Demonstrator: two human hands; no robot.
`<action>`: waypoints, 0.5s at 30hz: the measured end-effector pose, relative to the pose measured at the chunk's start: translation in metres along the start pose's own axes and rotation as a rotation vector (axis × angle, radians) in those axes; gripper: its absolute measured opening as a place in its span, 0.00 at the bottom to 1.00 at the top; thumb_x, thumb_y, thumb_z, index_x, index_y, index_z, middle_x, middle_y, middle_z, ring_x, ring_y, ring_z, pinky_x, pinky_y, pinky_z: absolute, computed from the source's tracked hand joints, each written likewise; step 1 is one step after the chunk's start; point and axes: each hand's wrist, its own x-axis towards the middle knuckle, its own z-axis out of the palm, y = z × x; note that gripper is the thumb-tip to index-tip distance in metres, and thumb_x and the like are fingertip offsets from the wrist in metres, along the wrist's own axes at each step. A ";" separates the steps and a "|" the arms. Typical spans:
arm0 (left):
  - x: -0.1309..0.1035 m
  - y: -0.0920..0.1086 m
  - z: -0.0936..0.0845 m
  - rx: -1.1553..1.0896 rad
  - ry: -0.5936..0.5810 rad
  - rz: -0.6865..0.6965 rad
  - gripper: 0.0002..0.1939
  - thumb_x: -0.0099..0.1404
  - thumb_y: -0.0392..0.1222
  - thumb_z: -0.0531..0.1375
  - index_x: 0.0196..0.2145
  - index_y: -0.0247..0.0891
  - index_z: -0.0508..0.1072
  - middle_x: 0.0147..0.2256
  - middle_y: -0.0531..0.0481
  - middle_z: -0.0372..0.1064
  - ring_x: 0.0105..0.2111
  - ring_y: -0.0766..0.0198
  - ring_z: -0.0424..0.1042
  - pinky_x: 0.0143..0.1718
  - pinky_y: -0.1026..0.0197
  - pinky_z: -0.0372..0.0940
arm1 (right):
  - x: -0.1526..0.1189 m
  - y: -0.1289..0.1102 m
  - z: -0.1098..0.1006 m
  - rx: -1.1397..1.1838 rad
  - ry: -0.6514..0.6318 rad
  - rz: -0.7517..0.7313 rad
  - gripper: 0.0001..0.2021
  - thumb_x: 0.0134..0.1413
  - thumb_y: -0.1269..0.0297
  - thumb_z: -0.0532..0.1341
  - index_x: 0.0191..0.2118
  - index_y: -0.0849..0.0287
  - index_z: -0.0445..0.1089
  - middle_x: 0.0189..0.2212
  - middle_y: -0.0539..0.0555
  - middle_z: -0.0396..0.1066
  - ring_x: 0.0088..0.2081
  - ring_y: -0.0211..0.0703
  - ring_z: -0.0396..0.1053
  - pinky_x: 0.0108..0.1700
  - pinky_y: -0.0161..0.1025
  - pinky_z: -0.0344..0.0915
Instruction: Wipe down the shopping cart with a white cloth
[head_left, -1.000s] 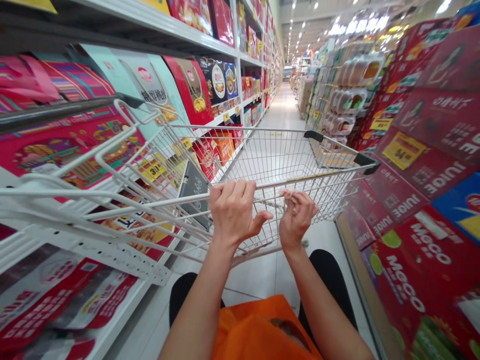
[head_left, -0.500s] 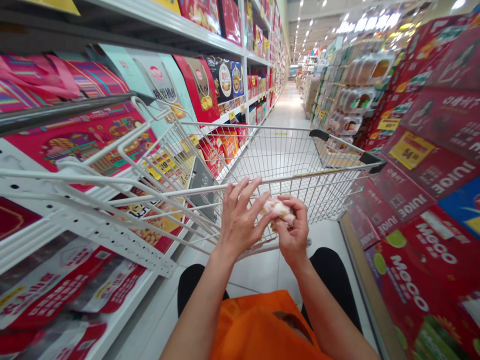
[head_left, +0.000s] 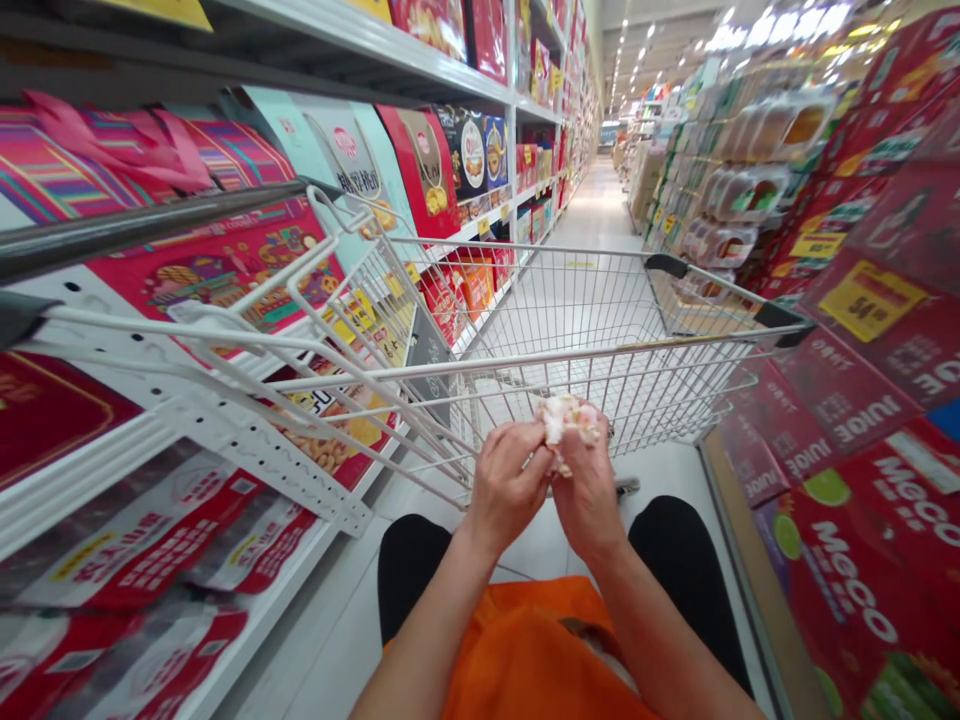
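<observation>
A crumpled white cloth [head_left: 561, 418] with pink and yellowish patches is bunched up between my two hands, above the floor beside the shopping cart [head_left: 525, 362]. My right hand [head_left: 589, 490] grips it from below and the right, thumb pressed over its front. My left hand [head_left: 510, 482] has its fingers curled in and pinches the cloth's left edge. The cart's wire side and top rail run just beyond my fingertips. No goods show inside the basket.
Shelves [head_left: 172, 460] of gift boxes and bags line the left side, close to the cart's dark handle [head_left: 150, 222]. Stacked red drink cartons [head_left: 862, 540] rise on the right. The aisle [head_left: 585, 205] stretches ahead. My knees flank my hands.
My left hand has come down from the cart rail, and its spread fingers have closed on the cloth. The view has shifted slightly, moving the cart and shelves rightward.
</observation>
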 end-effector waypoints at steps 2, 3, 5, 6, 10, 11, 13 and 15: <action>-0.006 0.001 -0.004 -0.039 -0.071 -0.027 0.10 0.67 0.31 0.54 0.44 0.35 0.70 0.43 0.41 0.75 0.48 0.58 0.73 0.51 0.55 0.67 | 0.000 0.002 -0.002 -0.072 -0.013 0.042 0.30 0.52 0.53 0.69 0.57 0.45 0.56 0.46 0.47 0.73 0.46 0.36 0.74 0.51 0.37 0.72; -0.009 0.000 -0.008 -0.062 -0.109 -0.038 0.13 0.67 0.31 0.54 0.48 0.34 0.70 0.47 0.40 0.75 0.51 0.58 0.72 0.53 0.55 0.66 | 0.002 0.003 -0.004 -0.116 -0.007 0.037 0.30 0.53 0.53 0.69 0.58 0.44 0.56 0.47 0.48 0.73 0.47 0.36 0.74 0.52 0.38 0.71; -0.016 -0.004 -0.018 -0.073 -0.139 -0.048 0.18 0.66 0.32 0.56 0.53 0.36 0.67 0.51 0.40 0.73 0.55 0.57 0.70 0.56 0.53 0.64 | 0.010 0.004 -0.012 -0.228 0.054 -0.065 0.27 0.56 0.52 0.66 0.58 0.46 0.56 0.49 0.50 0.72 0.49 0.37 0.73 0.53 0.40 0.72; -0.020 -0.007 -0.024 -0.041 -0.111 -0.054 0.20 0.66 0.32 0.57 0.55 0.38 0.67 0.52 0.41 0.73 0.56 0.57 0.69 0.57 0.53 0.63 | 0.016 0.003 -0.017 -0.311 0.105 -0.166 0.26 0.58 0.52 0.65 0.58 0.48 0.57 0.50 0.51 0.71 0.49 0.39 0.73 0.54 0.42 0.72; -0.032 -0.032 -0.050 0.305 0.373 -0.265 0.25 0.60 0.37 0.65 0.55 0.40 0.68 0.52 0.41 0.67 0.57 0.53 0.64 0.61 0.47 0.58 | 0.041 -0.002 -0.036 -0.776 0.316 -0.721 0.18 0.60 0.56 0.64 0.52 0.55 0.66 0.55 0.59 0.67 0.58 0.48 0.68 0.61 0.53 0.67; -0.033 -0.040 -0.056 0.351 0.526 -0.371 0.28 0.60 0.40 0.66 0.57 0.40 0.66 0.54 0.40 0.63 0.59 0.51 0.62 0.62 0.45 0.56 | 0.046 -0.001 -0.038 -0.870 0.349 -0.839 0.15 0.60 0.58 0.63 0.50 0.57 0.68 0.56 0.60 0.67 0.60 0.49 0.66 0.63 0.54 0.66; -0.029 -0.058 -0.065 0.281 0.736 -0.572 0.33 0.61 0.48 0.65 0.60 0.39 0.60 0.59 0.38 0.56 0.61 0.50 0.58 0.64 0.44 0.55 | 0.052 0.005 -0.035 -0.981 0.372 -0.987 0.10 0.63 0.63 0.60 0.49 0.57 0.70 0.56 0.61 0.67 0.60 0.50 0.67 0.63 0.56 0.66; -0.021 -0.073 -0.069 0.056 0.804 -0.703 0.34 0.63 0.55 0.63 0.60 0.40 0.55 0.58 0.38 0.55 0.59 0.54 0.62 0.62 0.47 0.58 | 0.052 0.019 -0.023 -1.015 0.346 -1.051 0.10 0.66 0.67 0.56 0.50 0.57 0.71 0.54 0.60 0.70 0.59 0.49 0.68 0.63 0.56 0.67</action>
